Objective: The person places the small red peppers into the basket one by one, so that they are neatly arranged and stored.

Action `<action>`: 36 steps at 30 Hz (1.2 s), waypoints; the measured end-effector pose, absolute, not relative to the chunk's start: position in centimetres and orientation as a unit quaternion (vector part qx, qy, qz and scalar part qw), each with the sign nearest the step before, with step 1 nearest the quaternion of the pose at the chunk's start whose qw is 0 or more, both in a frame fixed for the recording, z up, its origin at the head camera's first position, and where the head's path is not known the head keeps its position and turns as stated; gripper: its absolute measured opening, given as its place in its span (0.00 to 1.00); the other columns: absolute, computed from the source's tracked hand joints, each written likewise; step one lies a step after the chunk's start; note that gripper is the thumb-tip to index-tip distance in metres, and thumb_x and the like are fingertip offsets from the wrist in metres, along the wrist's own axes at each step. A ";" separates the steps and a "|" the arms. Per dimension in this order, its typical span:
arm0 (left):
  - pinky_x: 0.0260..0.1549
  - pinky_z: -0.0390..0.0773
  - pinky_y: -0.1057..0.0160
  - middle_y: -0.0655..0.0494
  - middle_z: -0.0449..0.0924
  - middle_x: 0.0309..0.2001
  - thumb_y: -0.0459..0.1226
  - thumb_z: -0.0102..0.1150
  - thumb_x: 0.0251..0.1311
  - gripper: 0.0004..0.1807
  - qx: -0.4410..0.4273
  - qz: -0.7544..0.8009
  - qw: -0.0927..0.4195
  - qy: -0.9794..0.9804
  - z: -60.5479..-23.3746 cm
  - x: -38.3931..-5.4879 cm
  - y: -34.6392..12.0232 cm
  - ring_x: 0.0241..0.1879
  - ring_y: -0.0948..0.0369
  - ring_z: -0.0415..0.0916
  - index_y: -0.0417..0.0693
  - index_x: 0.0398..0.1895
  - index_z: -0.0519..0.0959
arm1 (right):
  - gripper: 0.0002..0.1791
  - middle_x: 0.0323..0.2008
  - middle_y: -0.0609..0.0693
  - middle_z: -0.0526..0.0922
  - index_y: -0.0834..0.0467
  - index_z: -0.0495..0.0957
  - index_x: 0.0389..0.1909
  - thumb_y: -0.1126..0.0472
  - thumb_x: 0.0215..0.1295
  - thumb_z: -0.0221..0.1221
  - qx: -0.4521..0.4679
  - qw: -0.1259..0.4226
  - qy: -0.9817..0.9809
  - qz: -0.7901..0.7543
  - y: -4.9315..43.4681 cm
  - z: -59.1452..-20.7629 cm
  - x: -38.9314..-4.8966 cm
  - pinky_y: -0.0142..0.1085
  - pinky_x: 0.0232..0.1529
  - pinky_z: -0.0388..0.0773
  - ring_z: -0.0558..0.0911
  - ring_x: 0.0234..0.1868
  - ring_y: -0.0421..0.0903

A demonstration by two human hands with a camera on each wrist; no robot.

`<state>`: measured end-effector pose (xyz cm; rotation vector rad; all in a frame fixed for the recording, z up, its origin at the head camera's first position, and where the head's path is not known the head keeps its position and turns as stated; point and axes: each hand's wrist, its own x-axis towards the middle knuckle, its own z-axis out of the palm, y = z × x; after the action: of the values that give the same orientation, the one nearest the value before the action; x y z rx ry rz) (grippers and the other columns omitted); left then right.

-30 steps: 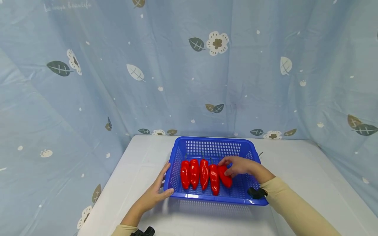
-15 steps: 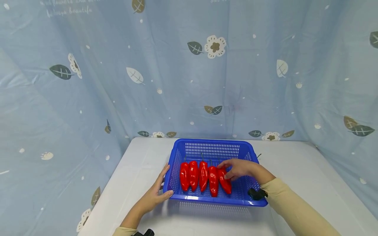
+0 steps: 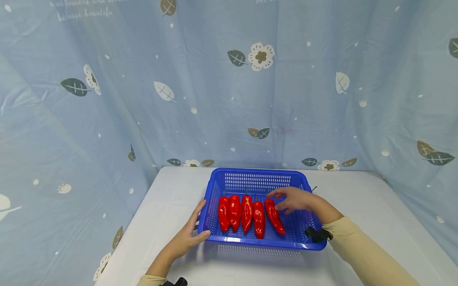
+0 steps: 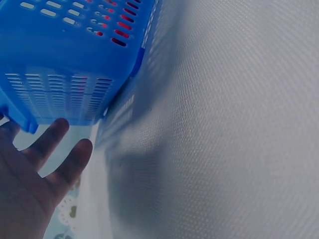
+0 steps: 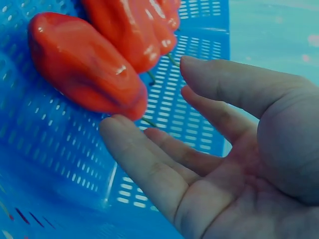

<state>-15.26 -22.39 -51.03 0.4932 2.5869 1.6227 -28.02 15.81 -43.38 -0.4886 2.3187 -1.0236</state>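
Note:
Several glossy red chili peppers (image 3: 234, 213) lie side by side with their stems to the back, inside a blue plastic basket (image 3: 257, 171). The rightmost pepper (image 3: 274, 217) slants, a small gap apart from the others. My right hand (image 3: 295, 200) hovers by its stem end, fingers spread and holding nothing; in the right wrist view a fingertip is close to that pepper (image 5: 87, 64). At the basket's left side is my left hand (image 3: 184, 240), its fingers extended along the wall and its thumb by the front left corner. The left wrist view shows straight, spread fingers.
The basket stands on a white table (image 3: 358, 206). A thin dark stem (image 3: 314, 188) sticks out beyond the basket's right wall, what it belongs to being hidden. A blue patterned curtain (image 3: 200, 79) hangs behind and at both sides.
My right hand has let go of the rightmost pepper and lifted slightly to the right. That pepper's lower end has swung right, opening a gap. My left hand stays in place.

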 end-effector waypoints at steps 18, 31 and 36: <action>0.64 0.66 0.33 0.50 0.35 0.83 0.45 0.60 0.63 0.51 0.135 0.526 0.036 0.839 -50.9 -15.2 -22.3 0.72 0.34 0.56 0.66 0.83 0.41 | 0.28 0.51 0.62 0.81 0.63 0.73 0.67 0.59 0.68 0.64 -0.207 0.211 0.845 -0.446 19.7 -41.3 -27.5 0.50 0.41 0.86 0.85 0.42 0.55; 0.63 0.66 0.33 0.48 0.34 0.83 0.43 0.60 0.63 0.51 0.147 0.523 0.032 0.839 -50.8 -15.3 -22.4 0.72 0.34 0.56 0.65 0.83 0.41 | 0.25 0.49 0.64 0.79 0.62 0.74 0.66 0.58 0.72 0.61 -0.190 0.150 0.854 -0.461 22.5 -40.8 -26.9 0.43 0.37 0.86 0.82 0.41 0.55; 0.63 0.66 0.33 0.48 0.34 0.83 0.43 0.60 0.63 0.51 0.150 0.523 0.030 0.838 -50.9 -15.3 -22.4 0.72 0.34 0.56 0.65 0.83 0.41 | 0.24 0.44 0.62 0.80 0.63 0.74 0.66 0.58 0.73 0.59 -0.170 0.114 0.862 -0.463 24.0 -41.2 -26.9 0.41 0.36 0.85 0.80 0.40 0.54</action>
<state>-15.26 -22.43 -50.89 0.4639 2.5849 1.6119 -26.94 24.02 -41.17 -0.4983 2.5292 -1.3588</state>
